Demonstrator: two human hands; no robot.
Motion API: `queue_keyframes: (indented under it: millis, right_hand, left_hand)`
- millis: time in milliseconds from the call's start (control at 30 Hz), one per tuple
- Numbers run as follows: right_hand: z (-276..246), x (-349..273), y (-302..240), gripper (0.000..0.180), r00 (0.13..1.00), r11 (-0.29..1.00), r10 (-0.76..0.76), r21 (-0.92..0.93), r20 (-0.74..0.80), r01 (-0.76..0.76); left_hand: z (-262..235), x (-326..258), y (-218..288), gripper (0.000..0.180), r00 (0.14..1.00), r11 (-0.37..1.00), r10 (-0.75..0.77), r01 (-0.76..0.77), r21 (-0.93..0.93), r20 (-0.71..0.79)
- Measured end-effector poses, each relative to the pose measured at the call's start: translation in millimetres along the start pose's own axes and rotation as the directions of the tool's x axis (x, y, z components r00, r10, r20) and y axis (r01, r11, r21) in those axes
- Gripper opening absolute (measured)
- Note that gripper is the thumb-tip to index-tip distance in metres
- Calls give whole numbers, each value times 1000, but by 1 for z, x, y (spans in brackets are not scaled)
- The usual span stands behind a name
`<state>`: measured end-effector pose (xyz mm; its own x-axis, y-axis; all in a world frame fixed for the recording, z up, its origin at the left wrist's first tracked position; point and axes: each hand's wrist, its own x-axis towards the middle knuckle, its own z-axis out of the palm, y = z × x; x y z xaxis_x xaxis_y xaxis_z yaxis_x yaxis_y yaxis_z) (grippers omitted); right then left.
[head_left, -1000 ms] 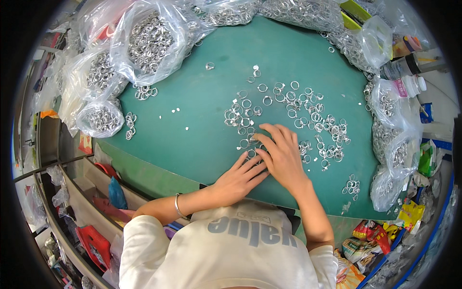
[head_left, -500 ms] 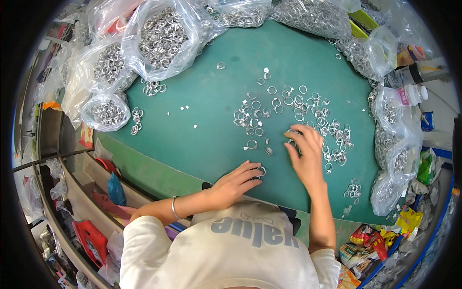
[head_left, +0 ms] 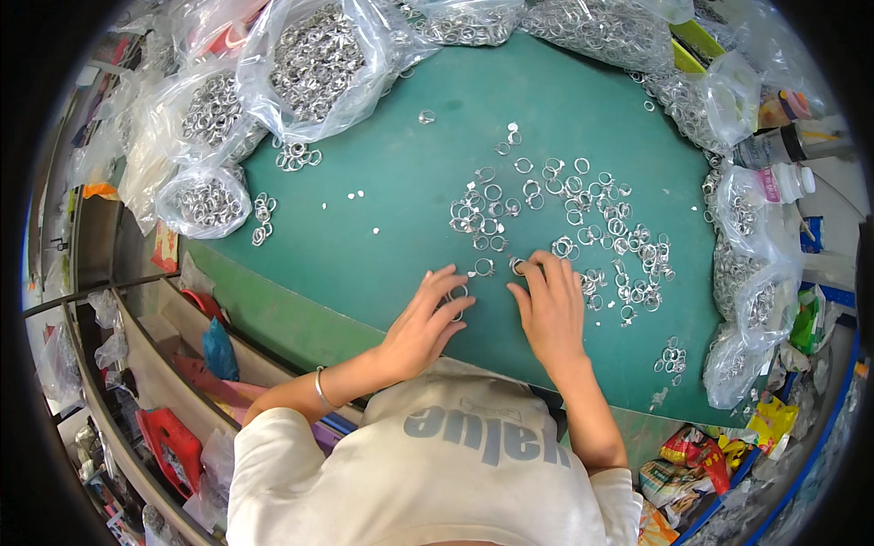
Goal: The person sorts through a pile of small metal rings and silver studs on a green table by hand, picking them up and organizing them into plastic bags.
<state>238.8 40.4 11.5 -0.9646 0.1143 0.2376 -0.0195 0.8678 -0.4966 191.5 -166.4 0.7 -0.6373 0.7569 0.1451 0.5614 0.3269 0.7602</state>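
Bags: clear plastic bags of rings (head_left: 314, 64) bulge at the counter's far left edge.
Counter: green counter (head_left: 401, 209), bare in the middle.
Left hand: left hand (head_left: 421, 323) lies flat, fingers (head_left: 455, 309) closing on one metal ring (head_left: 457, 293).
Right hand: right hand (head_left: 549, 309) palm down, fingertips pinching another ring (head_left: 517, 266).
Loose pile: scattered rings (head_left: 583, 227) spread beyond, toward the right.
Handling: light, stiff and slippery, I'd say; best pinched at the band's edge.

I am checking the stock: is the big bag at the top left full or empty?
Full. The big bag bulges with metal rings visible through its clear plastic.
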Motion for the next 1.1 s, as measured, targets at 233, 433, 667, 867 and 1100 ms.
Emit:
queue_keyframes:
  millis: [233, 433, 667, 867, 1100]
  right_hand:
    - [-3, -18, -42, 15, 988, 989, -121, 99, 93, 112]
    - [12, -16, -40, 38, 978, 949, -141, 304, 152, 90]
    - [35, 4, -57, 54, 920, 959, -231, 235, 317, 160]
    - [75, 51, -80, 45, 921, 918, -280, 357, 272, 174]
    - [149, 169, -102, 41, 868, 821, -485, 400, 108, 408]
  left_hand:
    - [5, -15, -1, 63, 964, 993, -85, 60, -106, -253]
    - [-5, -38, 7, 66, 940, 986, -131, 158, 61, -316]
    - [-26, -31, -17, 50, 976, 993, -75, 92, 73, -206]
    - [-55, -31, -60, 42, 947, 981, -25, 85, 175, -319]
    - [-121, 12, -130, 29, 859, 911, 8, 205, 359, -512]
